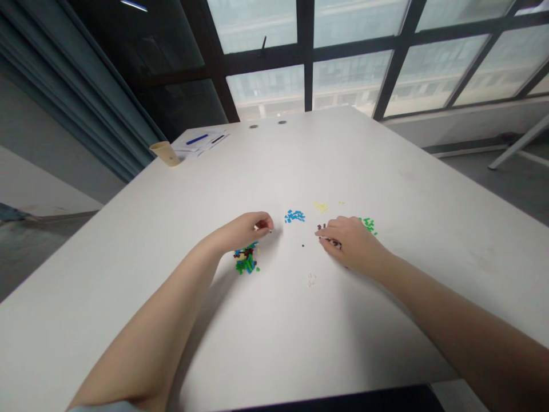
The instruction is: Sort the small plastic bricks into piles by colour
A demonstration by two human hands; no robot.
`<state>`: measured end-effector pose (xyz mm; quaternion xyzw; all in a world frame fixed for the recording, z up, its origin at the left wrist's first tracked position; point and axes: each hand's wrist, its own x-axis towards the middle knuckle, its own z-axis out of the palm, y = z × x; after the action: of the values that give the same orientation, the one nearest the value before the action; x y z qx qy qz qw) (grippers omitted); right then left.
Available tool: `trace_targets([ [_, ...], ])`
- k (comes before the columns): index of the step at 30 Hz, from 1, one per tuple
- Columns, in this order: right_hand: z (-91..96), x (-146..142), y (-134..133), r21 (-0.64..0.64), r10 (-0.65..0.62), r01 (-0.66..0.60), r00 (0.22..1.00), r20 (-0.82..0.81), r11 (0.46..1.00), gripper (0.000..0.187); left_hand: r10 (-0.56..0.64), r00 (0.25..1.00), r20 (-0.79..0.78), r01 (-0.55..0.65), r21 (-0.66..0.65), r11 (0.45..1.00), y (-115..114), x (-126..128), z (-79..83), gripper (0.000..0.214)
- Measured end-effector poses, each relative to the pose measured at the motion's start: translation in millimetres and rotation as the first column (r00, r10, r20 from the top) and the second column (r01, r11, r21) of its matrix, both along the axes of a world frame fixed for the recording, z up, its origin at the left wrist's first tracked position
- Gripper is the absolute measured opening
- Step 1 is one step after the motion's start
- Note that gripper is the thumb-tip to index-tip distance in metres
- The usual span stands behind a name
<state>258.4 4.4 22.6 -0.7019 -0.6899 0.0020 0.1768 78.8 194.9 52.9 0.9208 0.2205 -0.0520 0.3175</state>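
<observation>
"Out at twelve o'clock on the surface (326,160), are the left hand (240,233) and right hand (354,245) together?"

"Apart, both pinching among tiny plastic bricks (246,260). Light, stiff, slippery: take each by its edges."

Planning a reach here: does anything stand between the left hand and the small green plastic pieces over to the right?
Yes. The right hand lies in that path, just short of the small green pieces, with dark red pieces at its fingertips. Small blue pieces sit just beside the line.
</observation>
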Motion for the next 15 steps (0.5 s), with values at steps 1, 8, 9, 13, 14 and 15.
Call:
trace_targets([
  [1,-0.8,-0.3,0.5,0.032,0.015,-0.015,1.0,-0.017,0.999,0.021,-0.009,0.999,0.049,0.015,-0.131,0.991,-5.3,1.9,0.9,0.011],
  [8,-3.5,-10.5,1.6,0.336,0.21,-0.135,0.957,-0.198,0.932,0.018,0.174,0.974,0.144,0.033,-0.852,0.522,-48.1,17.0,-8.2,0.014],
  [9,-3.3,-12.4,1.0,0.353,0.226,-0.142,0.951,-0.209,0.925,0.018,0.206,0.971,0.121,0.02,-0.899,0.437,-52.6,18.1,-10.0,0.015],
  [13,-3.2,-17.3,-0.9,0.344,0.238,-0.154,0.947,-0.216,0.926,0.018,0.299,0.954,0.027,-0.037,-0.978,0.207,-66.4,20.6,-17.2,0.019],
  [14,-3.0,-17.6,-1.1,0.329,0.24,-0.163,0.948,-0.211,0.93,0.018,0.319,0.948,0.01,-0.049,-0.983,0.179,-68.9,21.2,-19.0,0.021],
  [15,-2.5,-17.2,-1.1,0.313,0.242,-0.171,0.949,-0.204,0.934,0.019,0.336,0.942,-0.002,-0.06,-0.985,0.161,-71.0,21.9,-20.6,0.022],
])
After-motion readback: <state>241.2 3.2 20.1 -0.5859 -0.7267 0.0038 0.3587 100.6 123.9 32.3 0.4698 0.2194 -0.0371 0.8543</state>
